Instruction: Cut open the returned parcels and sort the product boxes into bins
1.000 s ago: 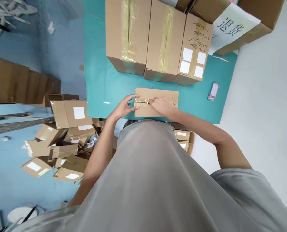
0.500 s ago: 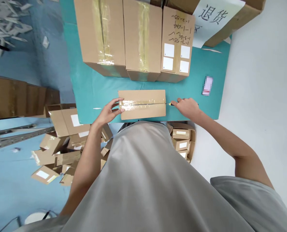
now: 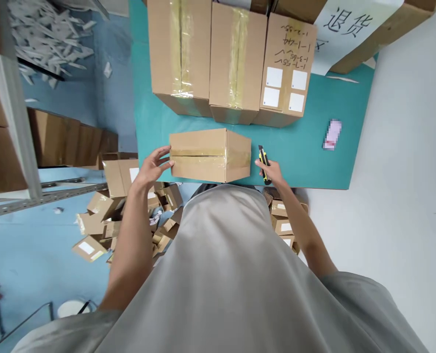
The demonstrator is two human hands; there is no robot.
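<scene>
A small cardboard box (image 3: 198, 142) with clear yellowish tape lies near the front edge of the teal table. Its top seam shows a dark slit, and the right end face is now in view, so the box looks tilted or turned. My left hand (image 3: 152, 167) grips the box's left end, fingers and thumb apart on its edges. Just right of the box, my right hand (image 3: 272, 171) has its fingers closed on a yellow and black utility knife (image 3: 264, 164), which points away from me.
Large taped cartons (image 3: 236, 59) stand along the back of the teal table (image 3: 313, 166). A pixelated pink item (image 3: 331, 135) lies at the right. Opened cartons (image 3: 89, 247) are heaped on the floor at left, and more small boxes (image 3: 282, 225) sit below the table edge.
My right hand drew the knife rightward along the box's seam and off its end, then turned the knife to point away. The box has tilted, bringing its right end face into view.
</scene>
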